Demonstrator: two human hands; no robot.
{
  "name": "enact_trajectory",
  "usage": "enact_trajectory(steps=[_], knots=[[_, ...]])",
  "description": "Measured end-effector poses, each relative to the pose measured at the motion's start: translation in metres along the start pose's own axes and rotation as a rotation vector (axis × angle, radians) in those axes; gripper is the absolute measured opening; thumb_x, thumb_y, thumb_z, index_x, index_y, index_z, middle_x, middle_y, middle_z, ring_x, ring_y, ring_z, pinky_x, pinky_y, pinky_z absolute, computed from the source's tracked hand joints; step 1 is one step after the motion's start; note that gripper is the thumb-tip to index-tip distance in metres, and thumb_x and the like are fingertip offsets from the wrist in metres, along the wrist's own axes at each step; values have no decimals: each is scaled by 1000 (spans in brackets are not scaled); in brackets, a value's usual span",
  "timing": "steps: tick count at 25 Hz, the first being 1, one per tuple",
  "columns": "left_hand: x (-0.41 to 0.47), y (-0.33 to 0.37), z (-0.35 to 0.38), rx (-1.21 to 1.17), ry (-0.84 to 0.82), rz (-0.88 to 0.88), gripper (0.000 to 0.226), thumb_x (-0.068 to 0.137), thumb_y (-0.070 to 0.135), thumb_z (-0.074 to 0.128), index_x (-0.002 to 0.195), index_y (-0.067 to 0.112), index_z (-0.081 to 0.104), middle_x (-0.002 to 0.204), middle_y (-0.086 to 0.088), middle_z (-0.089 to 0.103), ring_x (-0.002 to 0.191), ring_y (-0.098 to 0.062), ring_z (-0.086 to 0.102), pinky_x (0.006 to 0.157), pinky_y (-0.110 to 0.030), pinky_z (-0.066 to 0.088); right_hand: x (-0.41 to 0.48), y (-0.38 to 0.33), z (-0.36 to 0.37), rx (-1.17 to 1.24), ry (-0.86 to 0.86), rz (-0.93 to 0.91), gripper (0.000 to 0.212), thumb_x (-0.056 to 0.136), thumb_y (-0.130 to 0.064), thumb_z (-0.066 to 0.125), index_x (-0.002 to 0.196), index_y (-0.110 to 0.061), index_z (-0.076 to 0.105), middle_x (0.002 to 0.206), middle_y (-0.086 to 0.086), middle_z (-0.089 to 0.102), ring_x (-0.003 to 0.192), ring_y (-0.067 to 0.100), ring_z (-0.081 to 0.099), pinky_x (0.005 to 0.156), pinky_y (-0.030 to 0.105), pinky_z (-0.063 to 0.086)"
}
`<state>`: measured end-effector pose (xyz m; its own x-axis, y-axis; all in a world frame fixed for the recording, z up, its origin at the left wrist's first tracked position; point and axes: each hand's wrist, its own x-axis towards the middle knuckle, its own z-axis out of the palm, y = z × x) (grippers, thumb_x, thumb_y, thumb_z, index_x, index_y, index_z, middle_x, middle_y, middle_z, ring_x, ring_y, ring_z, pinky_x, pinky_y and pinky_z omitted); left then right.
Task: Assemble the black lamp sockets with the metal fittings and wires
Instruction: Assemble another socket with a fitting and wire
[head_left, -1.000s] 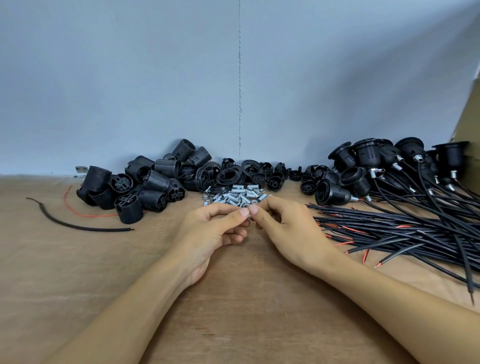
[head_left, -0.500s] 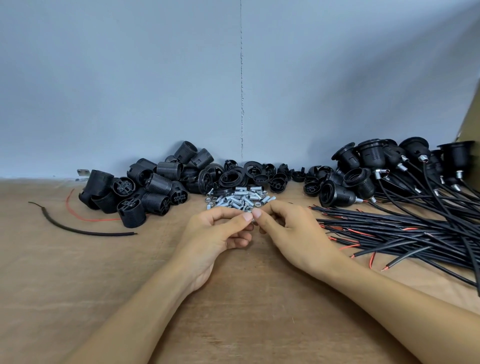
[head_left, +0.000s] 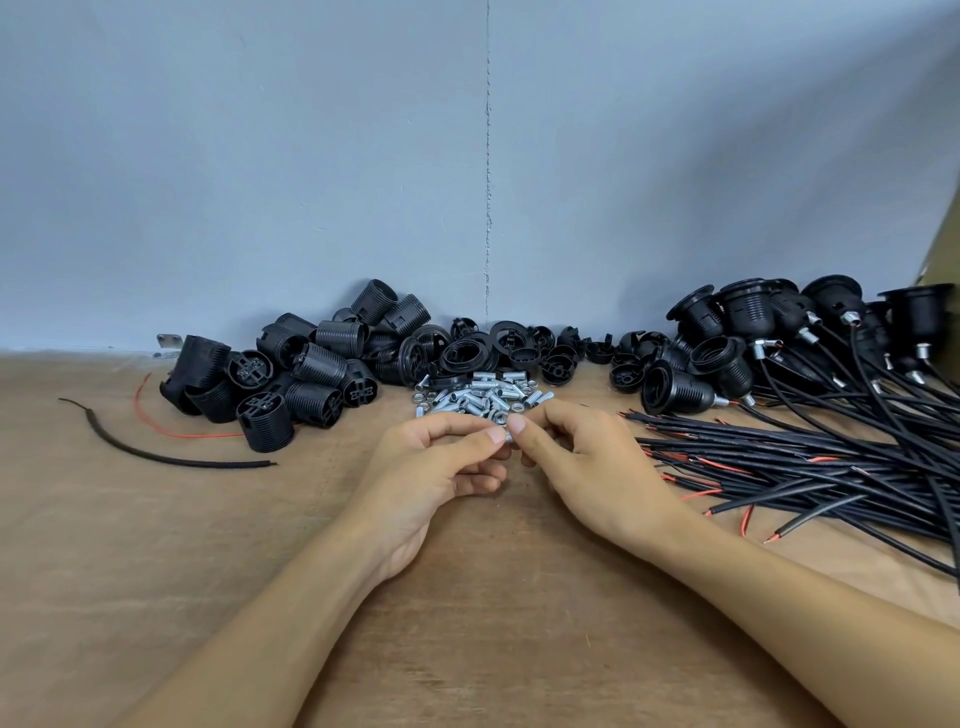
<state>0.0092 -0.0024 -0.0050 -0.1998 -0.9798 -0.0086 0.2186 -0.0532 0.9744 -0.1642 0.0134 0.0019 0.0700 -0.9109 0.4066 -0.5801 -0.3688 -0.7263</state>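
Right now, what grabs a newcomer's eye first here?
At centre, the left hand and right hand pinch one small metal fitting, just before the pile of silver fittings. Black socket shells heap at back left; wired sockets and a bundle of black wires fill the right.

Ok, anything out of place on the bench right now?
A black cable offcut and a loose red wire lie far left by the sockets, apart from the wire bundle on the right. Nothing else stands out; left hand and right hand pinch a fitting.
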Motion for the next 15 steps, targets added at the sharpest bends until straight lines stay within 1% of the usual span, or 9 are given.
enact_trajectory(steps=[4,7,9,11,13,15], knots=[[1,0,0,-7,5,-9,27,68,16,81,92,2,78,89,-21,76,67,-19,70,62,-24,58,0,0,0,4,-10,3,28,97,-38,60,78,-20,69,54,-15,53,54,1,46,56,12,36],[2,0,0,-11,8,-17,14,77,9,79,90,3,79,90,-21,76,67,-19,70,62,-24,58,1,1,1,7,-7,12,27,97,-37,60,80,-19,70,53,-20,54,54,0,46,56,11,36],[2,-1,-1,-17,14,-15,12,82,7,77,93,2,78,89,-20,76,66,-18,70,62,-23,58,1,2,0,27,-8,17,23,96,-37,62,83,-20,72,59,-20,59,54,0,47,57,12,37],[2,-2,-1,-29,25,-12,13,84,7,75,95,1,76,87,-18,77,65,-18,70,61,-23,58,0,1,0,50,-11,17,14,94,-33,66,88,-23,72,70,-12,66,55,0,48,56,12,38],[2,-2,0,-35,35,-10,13,85,7,75,97,0,75,87,-18,77,65,-17,70,61,-23,58,0,0,0,59,-7,12,6,92,-28,69,91,-23,72,75,-9,68,56,0,49,57,11,39],[2,-1,1,-34,41,-9,13,84,5,75,96,0,75,88,-18,77,65,-17,70,61,-23,58,0,0,0,42,-1,15,7,92,-28,69,92,-22,72,76,-9,69,59,0,52,61,13,42]])
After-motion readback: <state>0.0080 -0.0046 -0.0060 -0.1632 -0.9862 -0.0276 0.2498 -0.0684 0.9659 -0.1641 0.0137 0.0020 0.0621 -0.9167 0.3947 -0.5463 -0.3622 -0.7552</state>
